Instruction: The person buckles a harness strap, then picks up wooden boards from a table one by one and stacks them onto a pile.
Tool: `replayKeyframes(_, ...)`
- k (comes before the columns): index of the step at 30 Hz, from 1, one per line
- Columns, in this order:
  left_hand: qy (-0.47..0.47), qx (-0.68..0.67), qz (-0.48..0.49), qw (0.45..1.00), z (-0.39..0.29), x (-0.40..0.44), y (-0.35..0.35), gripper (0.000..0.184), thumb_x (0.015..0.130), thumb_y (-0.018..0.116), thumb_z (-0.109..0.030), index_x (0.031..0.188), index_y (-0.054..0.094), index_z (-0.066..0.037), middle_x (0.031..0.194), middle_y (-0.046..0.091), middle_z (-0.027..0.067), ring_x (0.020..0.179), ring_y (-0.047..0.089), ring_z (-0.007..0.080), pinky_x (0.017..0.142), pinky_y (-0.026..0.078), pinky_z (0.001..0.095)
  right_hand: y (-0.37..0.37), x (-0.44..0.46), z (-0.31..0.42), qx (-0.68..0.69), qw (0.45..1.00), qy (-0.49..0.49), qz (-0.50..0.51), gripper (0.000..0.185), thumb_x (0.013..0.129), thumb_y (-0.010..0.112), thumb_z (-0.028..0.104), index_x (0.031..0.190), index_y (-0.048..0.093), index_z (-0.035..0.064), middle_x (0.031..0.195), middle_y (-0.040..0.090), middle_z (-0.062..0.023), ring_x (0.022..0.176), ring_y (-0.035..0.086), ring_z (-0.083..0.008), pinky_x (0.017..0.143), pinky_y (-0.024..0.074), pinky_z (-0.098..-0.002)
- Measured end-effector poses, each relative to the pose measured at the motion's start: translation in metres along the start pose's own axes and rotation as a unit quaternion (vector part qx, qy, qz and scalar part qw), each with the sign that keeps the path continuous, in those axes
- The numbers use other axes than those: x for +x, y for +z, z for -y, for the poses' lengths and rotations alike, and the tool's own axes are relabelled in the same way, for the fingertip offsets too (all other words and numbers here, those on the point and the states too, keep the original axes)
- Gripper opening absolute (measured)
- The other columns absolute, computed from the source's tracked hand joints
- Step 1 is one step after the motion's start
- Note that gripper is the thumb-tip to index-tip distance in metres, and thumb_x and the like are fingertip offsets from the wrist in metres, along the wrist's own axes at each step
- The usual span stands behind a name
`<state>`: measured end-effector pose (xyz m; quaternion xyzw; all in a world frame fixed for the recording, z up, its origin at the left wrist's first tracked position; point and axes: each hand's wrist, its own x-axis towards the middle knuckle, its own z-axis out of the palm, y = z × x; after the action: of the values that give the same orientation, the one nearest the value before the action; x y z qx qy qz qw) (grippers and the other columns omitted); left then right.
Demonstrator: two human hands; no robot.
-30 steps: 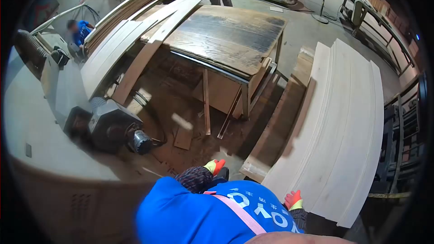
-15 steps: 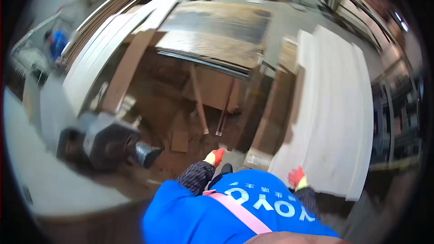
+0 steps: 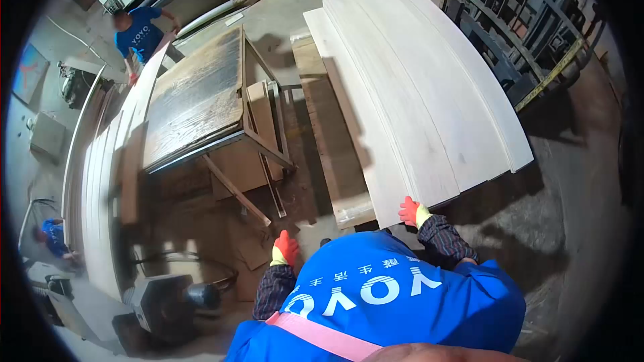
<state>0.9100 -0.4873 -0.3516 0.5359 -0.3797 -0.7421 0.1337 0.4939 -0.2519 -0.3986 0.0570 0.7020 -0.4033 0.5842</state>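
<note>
My right hand (image 3: 410, 212), in a red and yellow glove, rests on the near end of a pale wooden board (image 3: 389, 184) with its fingers spread. That board is part of a stack of wide, pale boards (image 3: 429, 87) lying side by side and overlapping. My left hand (image 3: 286, 248), gloved the same way, is held over the floor beside my body. Its fingers are loosely bent and apart, with nothing visible in them. Under the pale boards lies a thick wooden support (image 3: 332, 141).
A worn-topped table (image 3: 198, 94) with a metal frame stands ahead left. Long white boards (image 3: 100, 188) lie beyond it, where a person in blue (image 3: 141, 33) holds one. Another person (image 3: 55, 238) is far left. A motor-like machine (image 3: 168, 302) sits near left; a metal rack (image 3: 516, 33) stands right.
My view has swung to the right, so the board stack sits nearer the middle. My right hand is still at the stack's near end; my left hand stays low at my side.
</note>
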Motion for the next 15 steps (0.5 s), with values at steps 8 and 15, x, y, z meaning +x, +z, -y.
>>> replayKeyframes(8, 0.200, -0.038, -0.098, 0.974, -0.034, 0.015, -0.034, 0.028, 0.098, 0.053, -0.036, 0.111, 0.056, -0.010, 0.091, 0.060, 0.0012, 0.082, 0.056, 0.0131, 0.069, 0.045, 0.0277, -0.012, 0.007, -0.004, -0.036, 0.997, 0.010, 0.064, 0.079, 0.093, 0.033, 0.068, 0.142, 0.041, 0.0065, 0.136, 0.051, -0.0215, 0.121, 0.052, -0.0363, 0.099, 0.0408, -0.0495)
replayKeyframes(15, 0.325, 0.074, -0.325, 0.885, -0.118, -0.029, -0.033, 0.055, 0.096, 0.059, -0.032, 0.134, 0.046, 0.004, 0.120, 0.062, 0.0143, 0.109, 0.060, 0.0217, 0.094, 0.046, 0.0323, 0.018, -0.005, 0.032, -0.109, 0.991, -0.010, 0.070, 0.080, 0.094, 0.031, 0.066, 0.143, 0.039, 0.0038, 0.138, 0.049, -0.0227, 0.123, 0.051, -0.0358, 0.099, 0.0417, -0.0482)
